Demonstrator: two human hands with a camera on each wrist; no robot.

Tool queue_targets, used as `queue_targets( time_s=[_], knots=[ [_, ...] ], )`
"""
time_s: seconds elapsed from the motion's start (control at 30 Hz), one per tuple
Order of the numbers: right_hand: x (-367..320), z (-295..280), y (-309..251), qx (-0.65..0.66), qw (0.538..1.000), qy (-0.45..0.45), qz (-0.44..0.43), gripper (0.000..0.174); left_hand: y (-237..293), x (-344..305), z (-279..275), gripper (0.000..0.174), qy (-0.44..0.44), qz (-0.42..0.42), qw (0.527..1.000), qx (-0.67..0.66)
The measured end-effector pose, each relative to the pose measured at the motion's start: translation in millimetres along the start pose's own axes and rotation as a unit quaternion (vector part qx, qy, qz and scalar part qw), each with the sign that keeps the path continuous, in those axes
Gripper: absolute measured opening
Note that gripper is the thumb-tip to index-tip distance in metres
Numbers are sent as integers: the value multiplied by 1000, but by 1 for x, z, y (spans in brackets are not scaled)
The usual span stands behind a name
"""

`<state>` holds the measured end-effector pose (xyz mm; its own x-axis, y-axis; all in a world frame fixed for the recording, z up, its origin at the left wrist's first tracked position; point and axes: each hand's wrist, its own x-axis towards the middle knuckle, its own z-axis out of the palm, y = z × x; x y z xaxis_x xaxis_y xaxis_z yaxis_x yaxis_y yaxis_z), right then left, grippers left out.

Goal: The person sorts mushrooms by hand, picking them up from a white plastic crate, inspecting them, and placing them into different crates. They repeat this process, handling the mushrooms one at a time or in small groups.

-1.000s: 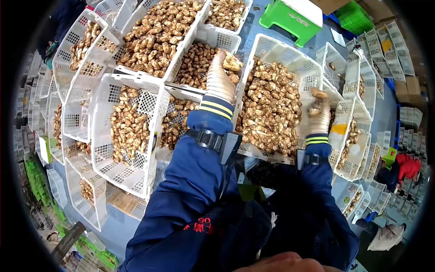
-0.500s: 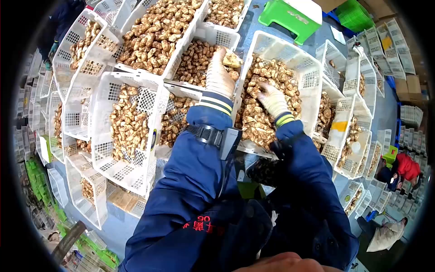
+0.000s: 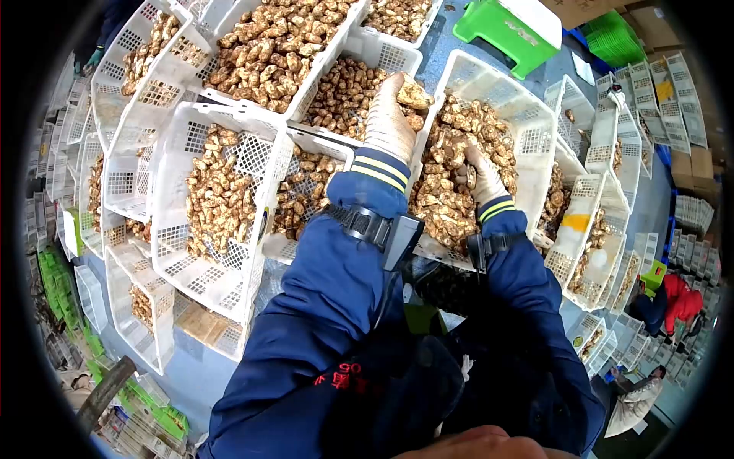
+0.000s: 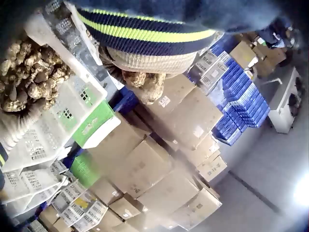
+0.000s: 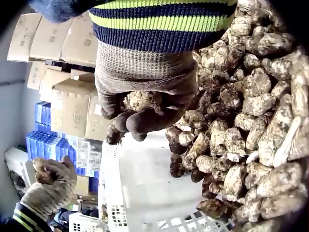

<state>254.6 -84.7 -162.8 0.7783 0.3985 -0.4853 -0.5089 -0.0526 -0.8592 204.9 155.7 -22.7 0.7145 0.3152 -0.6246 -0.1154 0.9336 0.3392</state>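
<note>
My gloved left hand (image 3: 388, 126) grips pale brown knobbly lumps (image 3: 414, 95) above the wall between two crates; the left wrist view shows lumps (image 4: 150, 89) poking out below the glove (image 4: 149, 63). Over the pile (image 3: 451, 199) in the central white crate (image 3: 497, 80) is my gloved right hand (image 3: 486, 177). In the right wrist view its dark fingertips (image 5: 145, 121) curl round a dirt-covered lump (image 5: 141, 100), with another lump (image 5: 114, 134) at its side. That view also shows my left hand (image 5: 53, 188) with a lump (image 5: 44, 175) in its palm.
White crates of lumps stand on both sides, one large crate (image 3: 164, 218) at left and a yellow-marked one (image 3: 575, 222) at right. A green stool (image 3: 508, 34) stands behind. Cardboard boxes (image 4: 145, 164) are stacked beyond. A person in red (image 3: 682, 302) is far right.
My right hand has come left from the right-hand crates to the central pile, where it now grips a lump. My left hand keeps its grip. The head view has shifted slightly.
</note>
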Motion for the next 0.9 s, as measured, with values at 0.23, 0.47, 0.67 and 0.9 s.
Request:
queue_targets(
  time_s=[0.23, 0.47, 0.67, 0.9],
  knots=[
    [-44, 100, -43, 19, 997, -26, -73, 63, 2, 16, -10, 28, -76, 123, 988, 54],
    [-44, 120, -25, -124, 978, -5, -168, 48, 16, -3, -4, 42, -29, 211, 974, 74],
    [17, 29, -17, -377, 895, 147, -186, 43, 14, 5, -7, 54, -28, 115, 992, 40],
    [62, 62, 3, -713, 676, 33, -184, 57, 4, 20, -11, 37, -40, 79, 996, 6]
  ],
)
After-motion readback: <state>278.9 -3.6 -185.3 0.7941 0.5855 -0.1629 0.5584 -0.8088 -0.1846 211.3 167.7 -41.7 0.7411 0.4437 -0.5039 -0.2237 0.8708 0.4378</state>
